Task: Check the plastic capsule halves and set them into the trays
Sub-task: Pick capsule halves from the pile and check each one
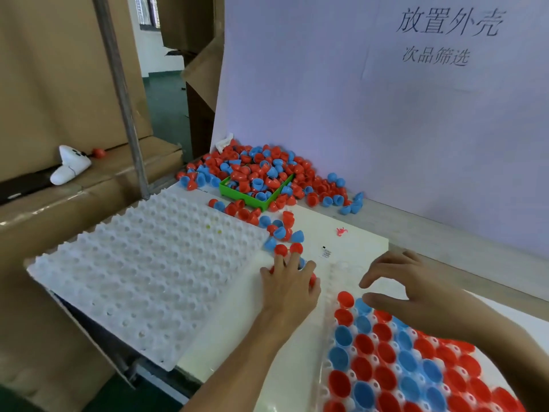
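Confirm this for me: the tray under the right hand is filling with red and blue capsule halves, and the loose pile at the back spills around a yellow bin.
Not quite. The head view shows the bin in the loose pile is green, not yellow. The rest holds: the tray under the right hand is filling with red and blue capsule halves.

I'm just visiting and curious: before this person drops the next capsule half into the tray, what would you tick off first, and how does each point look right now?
1. Halves within reach: ok. Loose capsule halves lie just beyond the left hand, which rests on a few of them.
2. Free pockets left: ok. The filled tray has bare pockets at its far end, and the white tray holds no halves.
3. Right hand free: ok. It hovers over the filled tray with relaxed fingers, holding nothing visible.
4. Halves free of defects: cannot tell, too small to judge.
5. Supply: ok. A big pile covers the green bin.
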